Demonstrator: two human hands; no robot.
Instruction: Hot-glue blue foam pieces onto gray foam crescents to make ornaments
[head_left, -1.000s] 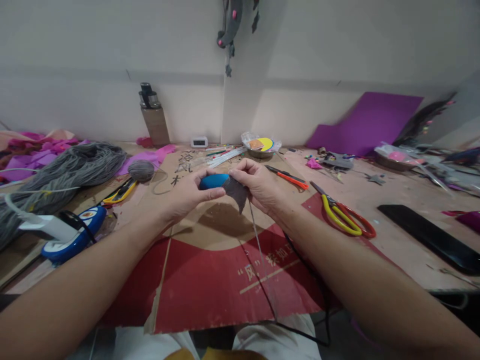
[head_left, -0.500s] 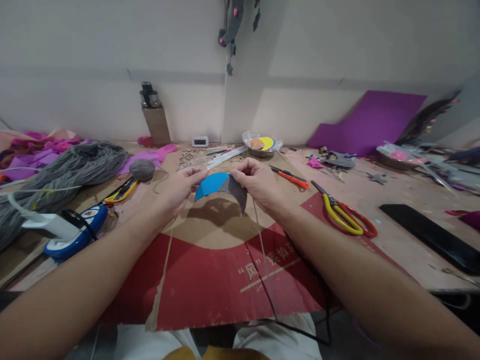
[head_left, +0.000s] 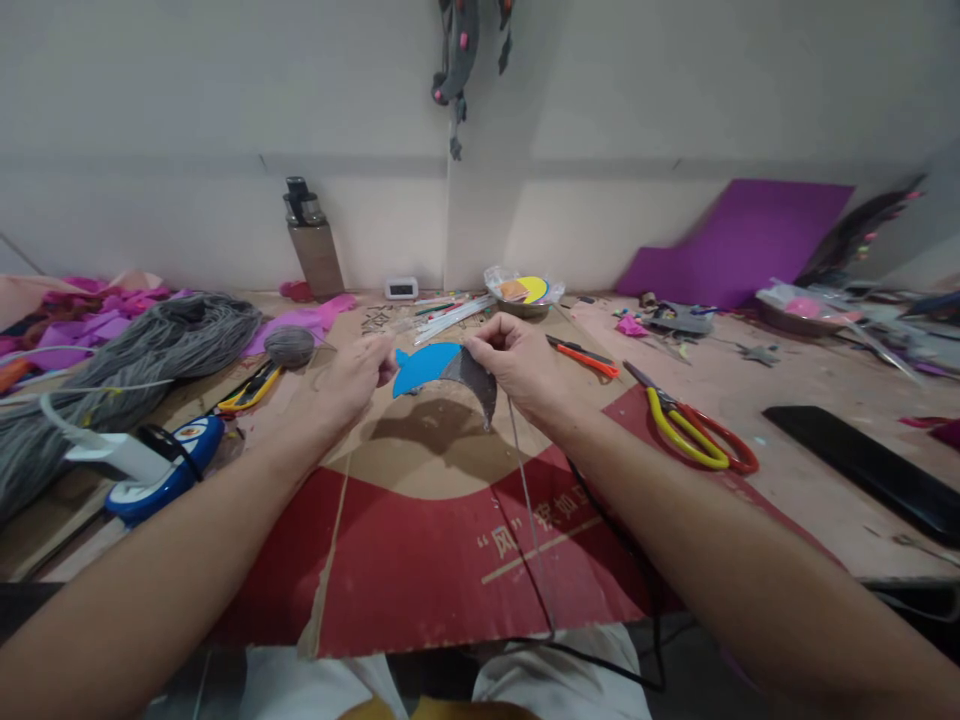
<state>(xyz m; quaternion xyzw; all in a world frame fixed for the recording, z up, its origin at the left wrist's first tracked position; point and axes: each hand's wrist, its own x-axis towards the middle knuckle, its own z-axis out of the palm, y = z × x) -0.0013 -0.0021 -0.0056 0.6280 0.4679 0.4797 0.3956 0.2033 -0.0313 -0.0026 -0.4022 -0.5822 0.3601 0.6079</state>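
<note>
Pale desk (head_left: pixel 787 380) across the frame, red-and-tan printed cardboard sheet (head_left: pixel 427 580) laid over its near middle. Purple flat sheet (head_left: pixel 739 250) leans on the wall, back right. Thick grey yarn hank (head_left: pixel 180 335) along the left side; black flat oblong slab (head_left: pixel 862 470) on the right; scissors with yellow and red handles (head_left: pixel 686 412) just beside the right forearm. Both hands up over the cardboard. Right hand (head_left: pixel 521 360): fingers pinched narrow on the top edge of a flat crescent (head_left: pixel 431 368), bright blue on the left half, grey-covered on the right. Crescent is in the air, shadow below; long axis side to side, arched, grey tip pointing down. Left hand (head_left: pixel 352 385): fingers curled narrow just off the blue end; can't tell if they hold it. So crescent sits right of the left fingers; right hand is nearer, in contact. Thin grey strand (head_left: pixel 526 490) runs from near the right hand toward the lap.
</note>
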